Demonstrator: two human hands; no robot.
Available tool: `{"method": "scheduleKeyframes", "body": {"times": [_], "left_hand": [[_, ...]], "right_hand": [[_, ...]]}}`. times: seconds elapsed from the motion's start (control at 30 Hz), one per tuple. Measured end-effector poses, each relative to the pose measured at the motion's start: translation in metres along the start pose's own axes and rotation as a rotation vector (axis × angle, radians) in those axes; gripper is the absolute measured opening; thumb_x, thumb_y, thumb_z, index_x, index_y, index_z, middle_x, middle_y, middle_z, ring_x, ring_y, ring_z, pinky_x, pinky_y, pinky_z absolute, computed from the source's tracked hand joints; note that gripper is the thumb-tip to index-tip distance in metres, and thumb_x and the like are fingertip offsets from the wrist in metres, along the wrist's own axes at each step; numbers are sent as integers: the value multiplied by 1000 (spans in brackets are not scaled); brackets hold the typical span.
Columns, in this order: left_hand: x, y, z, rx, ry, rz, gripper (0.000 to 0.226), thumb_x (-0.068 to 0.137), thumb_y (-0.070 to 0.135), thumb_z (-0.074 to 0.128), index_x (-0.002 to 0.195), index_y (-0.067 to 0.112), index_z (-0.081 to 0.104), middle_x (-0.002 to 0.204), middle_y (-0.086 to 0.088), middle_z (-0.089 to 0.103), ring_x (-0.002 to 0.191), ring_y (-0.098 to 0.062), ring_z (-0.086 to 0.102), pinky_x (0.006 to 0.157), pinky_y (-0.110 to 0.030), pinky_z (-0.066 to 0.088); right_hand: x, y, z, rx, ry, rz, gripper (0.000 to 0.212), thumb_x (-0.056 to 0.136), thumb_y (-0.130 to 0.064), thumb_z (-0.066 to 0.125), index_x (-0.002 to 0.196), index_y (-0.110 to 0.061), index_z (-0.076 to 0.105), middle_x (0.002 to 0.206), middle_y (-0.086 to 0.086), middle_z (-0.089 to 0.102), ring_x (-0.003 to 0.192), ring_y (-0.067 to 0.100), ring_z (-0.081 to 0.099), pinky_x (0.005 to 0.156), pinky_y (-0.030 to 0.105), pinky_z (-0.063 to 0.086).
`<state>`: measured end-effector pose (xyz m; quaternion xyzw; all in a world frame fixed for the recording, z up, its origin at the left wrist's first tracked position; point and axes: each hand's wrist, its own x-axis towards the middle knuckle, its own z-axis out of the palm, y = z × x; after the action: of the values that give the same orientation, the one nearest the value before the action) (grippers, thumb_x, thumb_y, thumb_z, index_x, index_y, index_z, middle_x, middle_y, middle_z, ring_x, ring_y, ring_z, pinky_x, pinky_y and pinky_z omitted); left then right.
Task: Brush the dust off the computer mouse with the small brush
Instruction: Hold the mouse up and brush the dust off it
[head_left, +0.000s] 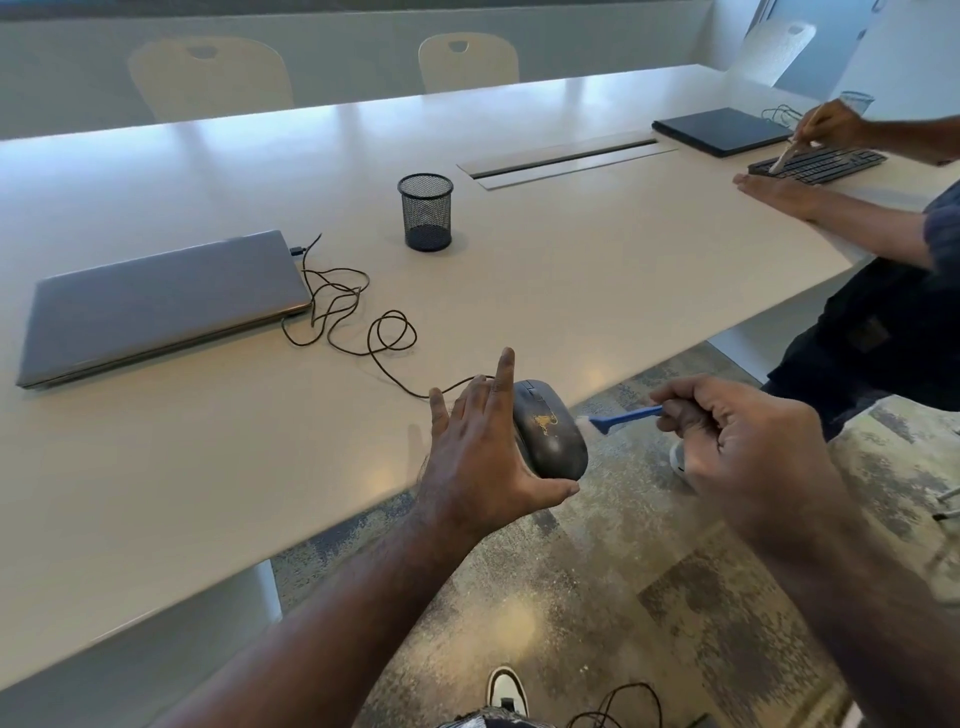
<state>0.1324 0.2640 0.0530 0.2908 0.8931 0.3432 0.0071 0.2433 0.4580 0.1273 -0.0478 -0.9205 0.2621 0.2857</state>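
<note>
Left hand (480, 457) clamps the mouse (548, 431) between thumb and fingers, lifted off the table edge (649, 374), probably so dust drops to the floor; right hand (737, 447) pinches the small brush (618, 417), bristles touching the mouse's side

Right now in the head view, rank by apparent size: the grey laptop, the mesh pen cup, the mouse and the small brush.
1. Grey laptop, largest by far.
2. Mouse and mesh pen cup: they look alike, and the mouse is nearer the camera, so no ranking.
3. Small brush, smallest, partly hidden in the right hand.
</note>
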Motion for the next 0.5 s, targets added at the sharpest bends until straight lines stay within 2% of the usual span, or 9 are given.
{"method": "scheduleKeyframes", "body": {"times": [0.1, 0.23, 0.43, 0.5], "left_hand": [[0, 0, 0, 8, -6, -1, 145, 56, 75, 75, 152, 33, -25, 159, -4, 27, 151, -19, 15, 120, -52, -14], [-1, 2, 2, 25, -9, 7, 145, 58, 74, 76, 153, 31, -25, 160, -5, 26, 151, -19, 14, 120, -51, -15], [-1, 3, 1, 10, -2, 13, 144, 58, 74, 76, 152, 33, -26, 161, -5, 25, 152, -19, 13, 121, -52, -14], [-2, 3, 0, 1, 1, 13, 145, 58, 73, 77, 152, 35, -26, 161, -4, 24, 152, -19, 12, 120, -51, -16]], "right_hand": [[0, -3, -1, 61, 9, 27, 19, 90, -20, 61, 105, -24, 71, 82, -19, 68, 79, -3, 67, 63, 15, 56], [0, -16, 8, 212, -24, 97, 21, 90, -18, 64, 109, -27, 70, 82, -15, 71, 74, -2, 70, 64, 20, 59], [3, -7, 17, 245, -26, 249, 18, 92, -17, 65, 105, -26, 71, 73, -16, 72, 72, -4, 70, 62, 16, 57], [8, 2, 14, 221, -18, 308, 17, 93, -17, 64, 100, -31, 71, 72, -19, 72, 71, -3, 70, 63, 18, 58]]}}
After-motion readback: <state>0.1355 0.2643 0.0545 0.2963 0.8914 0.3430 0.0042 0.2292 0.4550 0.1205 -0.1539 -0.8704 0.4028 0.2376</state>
